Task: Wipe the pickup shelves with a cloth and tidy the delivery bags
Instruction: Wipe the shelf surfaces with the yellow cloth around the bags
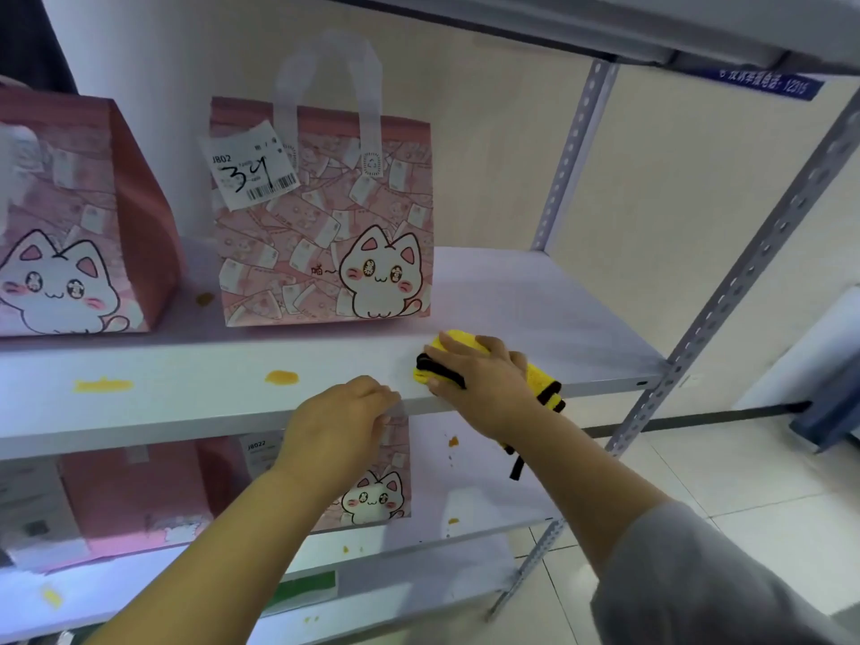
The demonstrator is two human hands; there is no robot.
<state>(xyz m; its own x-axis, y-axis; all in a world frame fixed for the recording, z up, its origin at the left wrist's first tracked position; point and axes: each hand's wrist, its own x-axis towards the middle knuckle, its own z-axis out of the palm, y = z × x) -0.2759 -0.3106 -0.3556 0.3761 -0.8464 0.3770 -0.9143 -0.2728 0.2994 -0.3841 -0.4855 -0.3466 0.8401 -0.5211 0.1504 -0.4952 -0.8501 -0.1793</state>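
On the far left of the shelf stood a pink cat bag. In front of it was a long yellow smear. A little to the right a round yellow blob sat near the front edge. Behind that stood a second cat bag with a paper tag.

Next came the person's left hand. Its fingers were bent over the front lip of the shelf, and it held on there.

The right hand lay on the yellow cloth, fingers bent over it and pressing it down. The cloth was at the front of the shelf, towards the right end. Its long side ran left to right along the edge, tipped a bit away from me on the left. Its right end hung off the lip.

I would say this was the wiping step, with the bags not yet tidied. The spots were all to the left. So the next move should be a push that way, towards the blob. The left hand was in the path and would need to lift away.
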